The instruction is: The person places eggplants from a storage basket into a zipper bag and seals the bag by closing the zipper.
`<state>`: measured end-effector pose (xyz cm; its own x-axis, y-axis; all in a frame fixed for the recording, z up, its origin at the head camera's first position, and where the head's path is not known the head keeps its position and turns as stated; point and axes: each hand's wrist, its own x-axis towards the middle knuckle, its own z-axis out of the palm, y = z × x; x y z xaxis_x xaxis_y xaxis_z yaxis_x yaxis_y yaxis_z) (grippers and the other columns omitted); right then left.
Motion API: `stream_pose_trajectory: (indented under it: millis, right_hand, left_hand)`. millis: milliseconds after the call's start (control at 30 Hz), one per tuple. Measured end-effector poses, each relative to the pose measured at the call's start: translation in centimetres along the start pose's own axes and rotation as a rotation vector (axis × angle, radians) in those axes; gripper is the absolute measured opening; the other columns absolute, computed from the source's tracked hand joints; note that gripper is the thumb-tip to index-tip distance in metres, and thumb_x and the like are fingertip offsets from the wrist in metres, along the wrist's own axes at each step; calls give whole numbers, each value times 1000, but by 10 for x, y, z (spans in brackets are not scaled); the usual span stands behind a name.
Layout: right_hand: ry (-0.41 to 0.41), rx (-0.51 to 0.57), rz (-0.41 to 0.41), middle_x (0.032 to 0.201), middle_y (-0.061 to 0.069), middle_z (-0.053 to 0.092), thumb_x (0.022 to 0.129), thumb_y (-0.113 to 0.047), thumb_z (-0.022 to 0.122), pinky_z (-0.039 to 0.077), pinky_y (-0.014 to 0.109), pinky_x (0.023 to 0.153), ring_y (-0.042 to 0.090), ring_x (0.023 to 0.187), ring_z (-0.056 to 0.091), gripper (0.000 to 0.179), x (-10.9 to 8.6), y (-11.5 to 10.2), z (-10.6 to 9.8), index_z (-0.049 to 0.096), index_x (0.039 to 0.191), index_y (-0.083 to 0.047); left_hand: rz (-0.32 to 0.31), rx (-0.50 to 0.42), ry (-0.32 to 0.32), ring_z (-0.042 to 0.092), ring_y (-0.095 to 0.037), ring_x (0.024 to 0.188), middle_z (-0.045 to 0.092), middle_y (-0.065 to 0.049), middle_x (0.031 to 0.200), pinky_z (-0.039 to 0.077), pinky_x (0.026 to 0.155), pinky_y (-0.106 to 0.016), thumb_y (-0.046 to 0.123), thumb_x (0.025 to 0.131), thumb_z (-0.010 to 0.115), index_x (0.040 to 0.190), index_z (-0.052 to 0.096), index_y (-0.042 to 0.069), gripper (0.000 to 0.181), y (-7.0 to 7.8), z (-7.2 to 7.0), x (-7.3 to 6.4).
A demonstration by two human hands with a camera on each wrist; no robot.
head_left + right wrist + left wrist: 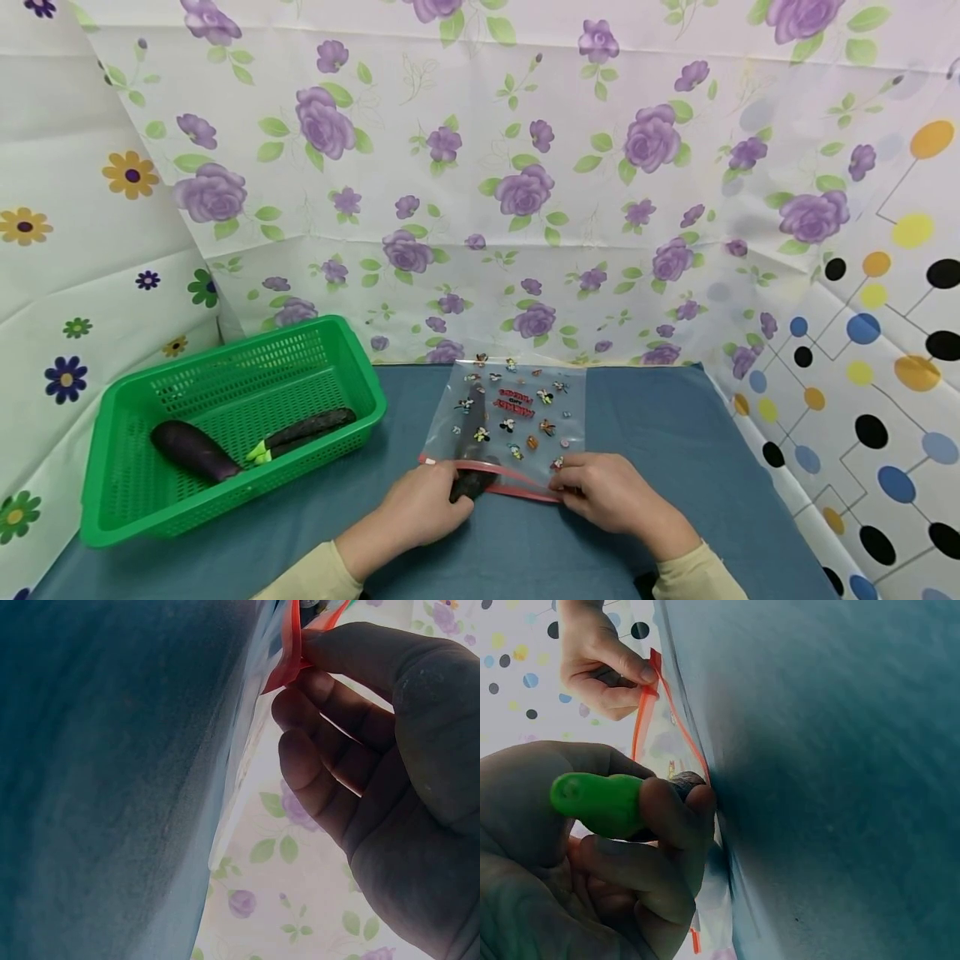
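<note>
My left hand [420, 504] grips a dark, wrinkled cucumber [471, 485] at the mouth of a clear zip bag [558, 425]. In the left wrist view, the cucumber's bright green end [604, 804] sticks out between the curled fingers. The bag lies flat, printed with small cartoon figures and red lettering, and has a red zip strip along its near edge. Inside it, a long dark shape [472, 421] shows through the plastic. My right hand [603, 492] pinches the right end of the red strip [289, 645] between thumb and fingers, holding the mouth apart.
On the left stands a green perforated basket [225, 379]. In it lie a purple eggplant [191, 450] and dark cucumbers [311, 427] with green ends. A blue cloth [660, 417] covers the table. Behind hangs a flowered curtain [465, 200], with patterned cloths on both sides.
</note>
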<state>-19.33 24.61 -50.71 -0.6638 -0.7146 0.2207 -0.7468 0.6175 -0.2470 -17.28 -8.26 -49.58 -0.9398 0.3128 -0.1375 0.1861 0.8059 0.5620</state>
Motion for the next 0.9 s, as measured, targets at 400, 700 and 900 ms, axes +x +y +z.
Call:
stream_pose_trajectory:
  millis: [400, 700, 900]
  right_hand:
    - [11, 6, -15, 99, -12, 71, 97, -11, 87, 58, 30, 68, 3, 82, 68, 16, 0, -1, 0, 87, 107, -23]
    - [10, 3, -14, 99, -13, 71, 97, -12, 88, 59, 30, 69, 3, 83, 68, 16, -1, 0, 2, 87, 107, -24]
    - [3, -2, -9, 100, -14, 71, 97, -12, 87, 59, 32, 70, 4, 84, 69, 16, 0, -1, 1, 87, 107, -25]
  left_hand:
    - [5, 36, -12, 59, -22, 73, 70, -5, 92, 53, 71, -50, 26, 94, 74, 107, 71, 7, 22, 0, 1, -1]
    - [29, 56, -2, 62, -21, 75, 71, -6, 92, 54, 71, -51, 26, 98, 74, 107, 70, 6, 22, 2, 0, -2]
    - [31, 35, -9, 60, -19, 67, 66, -2, 84, 53, 66, -47, 29, 101, 77, 106, 70, 7, 23, 3, 0, -3]
